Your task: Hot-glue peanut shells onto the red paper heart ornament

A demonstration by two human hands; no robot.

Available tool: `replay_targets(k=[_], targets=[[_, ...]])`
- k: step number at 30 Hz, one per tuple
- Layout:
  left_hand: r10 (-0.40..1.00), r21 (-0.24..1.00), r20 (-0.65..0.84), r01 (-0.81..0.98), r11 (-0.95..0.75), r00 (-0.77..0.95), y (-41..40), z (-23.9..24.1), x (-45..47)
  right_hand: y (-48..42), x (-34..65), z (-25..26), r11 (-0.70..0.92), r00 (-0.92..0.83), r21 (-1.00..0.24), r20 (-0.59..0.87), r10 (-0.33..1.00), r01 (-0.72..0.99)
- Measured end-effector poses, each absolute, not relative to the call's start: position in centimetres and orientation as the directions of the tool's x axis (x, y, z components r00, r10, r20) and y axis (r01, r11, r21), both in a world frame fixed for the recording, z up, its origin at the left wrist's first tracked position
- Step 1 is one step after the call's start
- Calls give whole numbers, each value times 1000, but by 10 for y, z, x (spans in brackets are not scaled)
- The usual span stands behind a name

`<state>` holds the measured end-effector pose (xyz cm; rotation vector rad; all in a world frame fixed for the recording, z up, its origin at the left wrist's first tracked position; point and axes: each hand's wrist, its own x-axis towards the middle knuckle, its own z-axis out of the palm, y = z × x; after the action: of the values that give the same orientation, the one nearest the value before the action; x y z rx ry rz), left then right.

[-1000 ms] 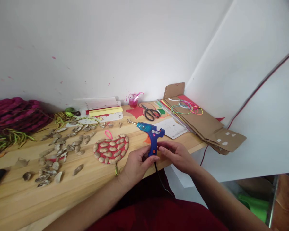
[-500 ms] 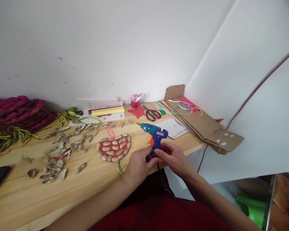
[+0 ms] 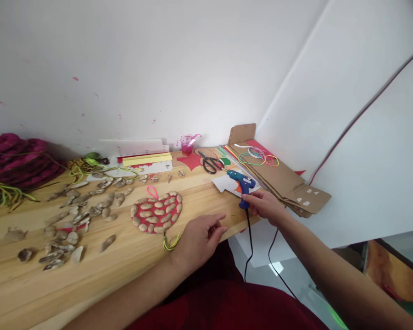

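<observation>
My right hand [image 3: 266,206] grips the handle of a blue hot glue gun [image 3: 241,183], which rests low over a white paper sheet [image 3: 227,183] near the table's right end; its black cord [image 3: 249,243] hangs off the front edge. My left hand [image 3: 198,240] lies open on the wooden table [image 3: 124,261], fingers spread, holding nothing. Just left of that hand sits a red heart shape covered with peanut shells [image 3: 156,211], with a pink loop at its top and a yellow-green string [image 3: 172,242] at its bottom.
Loose peanut shells [image 3: 79,215] scatter across the table's left half. Black scissors [image 3: 209,162], a pink cup [image 3: 186,144] and yellow paper strips [image 3: 147,159] lie by the wall. Flattened cardboard [image 3: 282,178] with coloured rubber bands [image 3: 258,158] overhangs the right end. Magenta yarn [image 3: 13,160] is piled far left.
My right hand carried the glue gun to the right and lowered it onto the white paper. My left hand let go of the gun and now rests open on the table.
</observation>
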<state>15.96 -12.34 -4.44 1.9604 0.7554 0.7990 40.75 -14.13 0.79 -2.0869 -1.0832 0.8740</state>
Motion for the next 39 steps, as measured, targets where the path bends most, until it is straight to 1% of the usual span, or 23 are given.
replay_targets(k=[2,6,10,14,18,21,23,24,25,26,27,29,31,32,34,36,37,39], targets=[[731,856,263,197,-478,630,-124,-44,160,-134,424,10,-506,474,-720,-275,836,474],[721,854,267,189,-484,640,-123,-43,159,-120,439,12,-570,504,-627,-306,807,532],[722,847,279,192,-496,634,-123,-46,158,-111,444,10,-586,498,-586,-327,803,560],[704,838,320,158,-523,635,-123,-47,159,-108,445,8,-589,495,-533,-326,805,607],[697,837,377,99,-539,610,-124,-43,158,-111,443,14,-538,460,-462,-279,843,705],[704,855,396,43,-518,590,-125,-35,144,-118,442,22,-472,440,-400,-174,881,786],[720,851,420,36,-524,552,-123,-29,122,-124,440,24,-397,403,-382,-69,913,835],[735,842,438,52,-538,517,-121,-26,109,-127,437,24,-301,335,-374,27,942,877],[753,831,454,78,-550,477,-118,-23,93,-129,431,24,-206,250,-383,70,966,901],[772,821,465,116,-559,433,-115,-20,77,-132,423,22,-126,170,-385,83,982,914],[792,802,488,168,-572,366,-111,-19,61,-133,412,20,-48,92,-380,100,991,924],[819,749,516,332,-573,250,-103,-18,30,-133,383,15,101,-53,-399,128,990,911],[830,692,525,472,-546,189,-96,-21,6,-128,348,9,250,-169,-448,214,962,858],[828,663,532,523,-536,174,-94,-23,-2,-123,331,6,323,-217,-461,269,938,826],[820,609,535,581,-541,203,-93,-27,-13,-110,299,0,444,-301,-471,350,887,762],[799,558,548,604,-569,247,-95,-31,-18,-95,273,-2,523,-343,-478,415,843,706],[788,536,557,611,-583,262,-97,-32,-19,-87,262,-1,550,-368,-471,426,827,690],[769,500,574,623,-602,282,-100,-33,-20,-71,245,3,551,-401,-425,395,827,718]])
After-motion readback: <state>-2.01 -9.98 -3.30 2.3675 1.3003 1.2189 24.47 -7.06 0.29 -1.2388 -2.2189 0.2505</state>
